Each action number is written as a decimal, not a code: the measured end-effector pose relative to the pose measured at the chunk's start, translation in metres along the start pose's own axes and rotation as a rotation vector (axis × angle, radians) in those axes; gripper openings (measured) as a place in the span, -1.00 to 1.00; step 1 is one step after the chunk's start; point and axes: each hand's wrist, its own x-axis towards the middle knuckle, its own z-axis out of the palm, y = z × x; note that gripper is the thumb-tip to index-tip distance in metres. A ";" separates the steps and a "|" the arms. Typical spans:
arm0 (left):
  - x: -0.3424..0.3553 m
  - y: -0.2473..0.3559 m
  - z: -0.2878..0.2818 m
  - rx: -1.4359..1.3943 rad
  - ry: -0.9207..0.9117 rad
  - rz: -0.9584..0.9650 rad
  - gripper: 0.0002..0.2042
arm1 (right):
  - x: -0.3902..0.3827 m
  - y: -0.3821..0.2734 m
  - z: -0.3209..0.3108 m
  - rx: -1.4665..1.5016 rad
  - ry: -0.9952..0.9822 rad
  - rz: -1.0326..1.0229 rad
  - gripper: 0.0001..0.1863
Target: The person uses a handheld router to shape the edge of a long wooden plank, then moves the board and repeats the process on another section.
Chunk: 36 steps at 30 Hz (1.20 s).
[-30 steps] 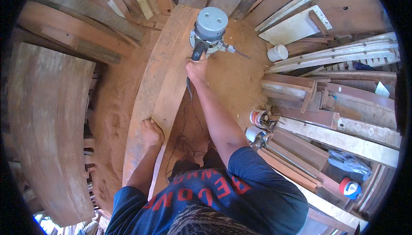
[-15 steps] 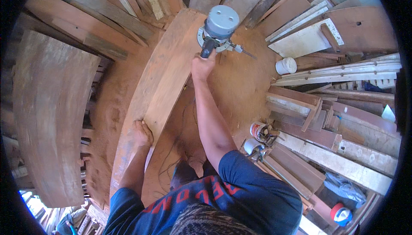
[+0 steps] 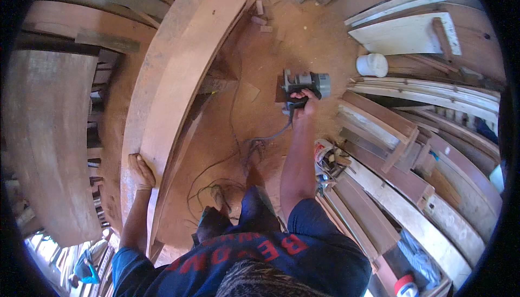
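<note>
A long wooden plank (image 3: 179,53) runs from the far middle down toward my left side. My left hand (image 3: 142,171) rests on its near part, fingers stretched out along the surface. Off to the right of the plank, my right hand (image 3: 304,103) grips the handle of a router (image 3: 317,84), a power tool with a grey motor housing. The router is tipped on its side, its base turned toward the plank and apart from it. A dark cord (image 3: 273,134) hangs from the tool toward the floor near my feet.
Sawdust covers the floor (image 3: 271,53), with small wood offcuts (image 3: 261,21) by the plank's far end. A wide board (image 3: 51,134) stands at the left. Stacked boards (image 3: 379,183), a white bucket (image 3: 372,65) and a container of tools (image 3: 325,153) line the right. The cord loops near my feet.
My right hand has lifted the router off the plank's far end, brought it nearer and to the right, and tipped it sideways. My left hand stays on the plank.
</note>
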 end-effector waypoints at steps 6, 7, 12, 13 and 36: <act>-0.009 -0.029 0.009 -0.074 0.112 0.031 -0.56 | 0.131 0.013 -0.141 -0.016 0.007 -0.034 -0.93; -0.012 -0.032 0.010 -0.011 0.162 -0.005 -0.55 | 0.144 0.017 -0.162 -0.020 -0.007 -0.106 -0.93; -0.012 -0.041 -0.002 0.162 0.198 -0.080 -0.47 | 0.196 0.007 -0.263 0.102 0.092 -0.125 -0.71; -0.012 -0.040 -0.007 0.120 0.069 -0.073 -0.46 | 0.198 0.005 -0.285 0.025 0.201 -0.165 -0.70; 0.002 0.030 -0.023 0.107 0.108 0.013 -0.73 | 0.091 0.024 -0.329 -1.874 0.103 -0.185 -0.64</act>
